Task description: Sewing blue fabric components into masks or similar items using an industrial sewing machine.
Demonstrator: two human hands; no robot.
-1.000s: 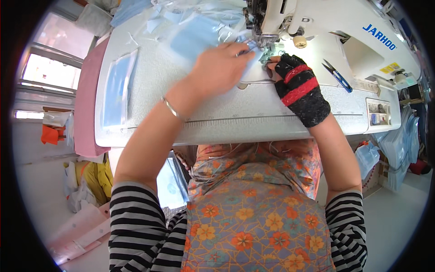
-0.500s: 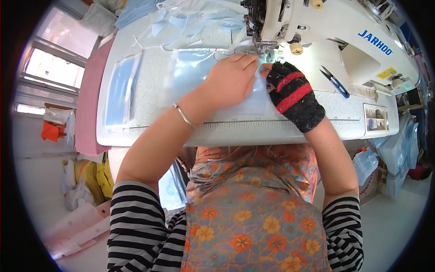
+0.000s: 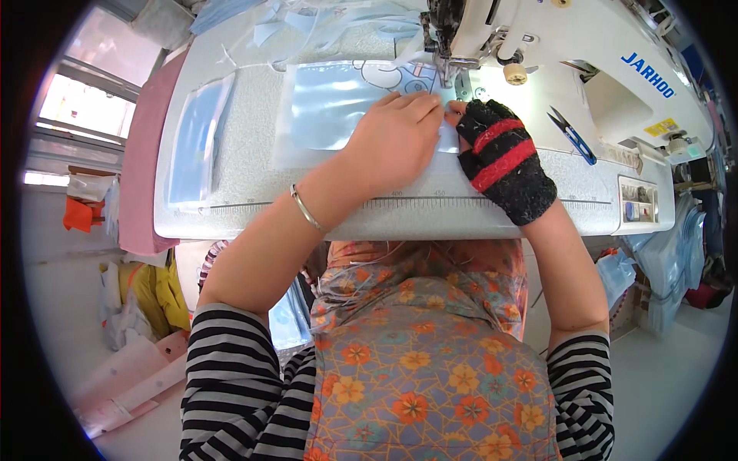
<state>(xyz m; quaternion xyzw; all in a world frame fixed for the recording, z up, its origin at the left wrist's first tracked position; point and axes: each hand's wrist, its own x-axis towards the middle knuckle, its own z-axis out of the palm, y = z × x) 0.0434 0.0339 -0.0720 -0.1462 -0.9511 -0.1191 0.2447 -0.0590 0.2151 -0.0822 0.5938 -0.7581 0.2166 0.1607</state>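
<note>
A light-blue, clear-edged plastic sheet (image 3: 327,115) with a printed drawing along its far edge lies on the sewing table (image 3: 254,165). My left hand (image 3: 400,138) rests flat on its right part, fingers stretched toward the sewing machine's needle area (image 3: 447,73). At the sheet's right edge, close by the presser foot, my right hand (image 3: 503,154) wears a black fingerless glove with red stripes. Its bare thumb and forefinger tips are drawn together on the edge; the other fingers curl under the glove, partly hidden.
Blue-handled thread snips (image 3: 573,137) lie right of my gloved hand. Another blue plastic piece (image 3: 198,146) lies at the table's left. Pale-blue strips (image 3: 330,27) are heaped at the back. A small parts tray (image 3: 638,203) is set into the right front corner, and a ruler strip (image 3: 369,203) runs along the front.
The sheet's near edge has shifted away from me, and the printed drawing at its far edge now shows clearly. Both hands stay close to the needle. The whole view has shifted slightly.
</note>
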